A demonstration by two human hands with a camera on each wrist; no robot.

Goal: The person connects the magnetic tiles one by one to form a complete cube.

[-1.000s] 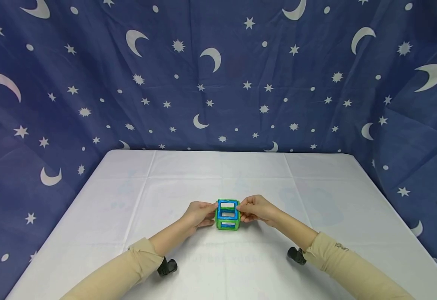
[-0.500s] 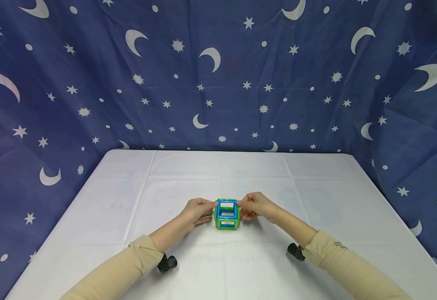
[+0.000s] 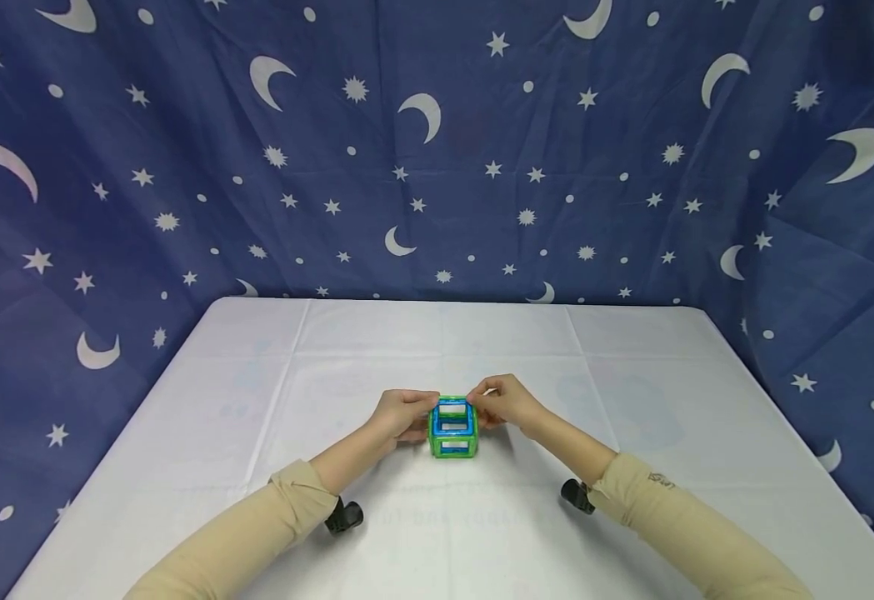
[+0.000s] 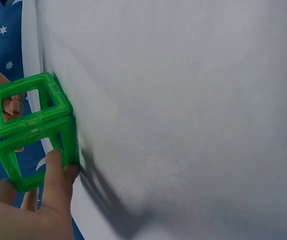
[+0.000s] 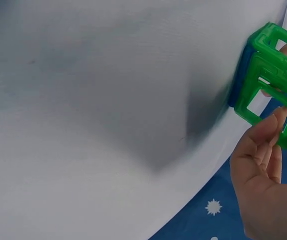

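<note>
A hollow cube of magnetic tiles (image 3: pixel 455 432), green-framed at the sides and blue-framed on top, stands on the white table. My left hand (image 3: pixel 399 414) holds its left side, the thumb along the upper left edge. In the left wrist view, fingers of that left hand (image 4: pixel 48 215) reach onto a green tile (image 4: pixel 33 131) of the cube. From the other side my right hand (image 3: pixel 507 402) pinches the upper right edge near the back corner. The right wrist view has this right hand (image 5: pixel 256 175) with fingertips at a green frame (image 5: pixel 278 70); part of the cube is cut off there.
A white cloth (image 3: pixel 451 542) with fold creases covers the table. Black wrist cameras hang below the left sleeve (image 3: pixel 287 508) and the right sleeve (image 3: pixel 661 500). Behind the table hangs a dark blue curtain (image 3: pixel 474 108) with moons and stars.
The right hand has shifted left and back along the cube's upper right edge. The left hand has moved slightly up and right, its thumb further over the top edge. The cube stays nearly in place.
</note>
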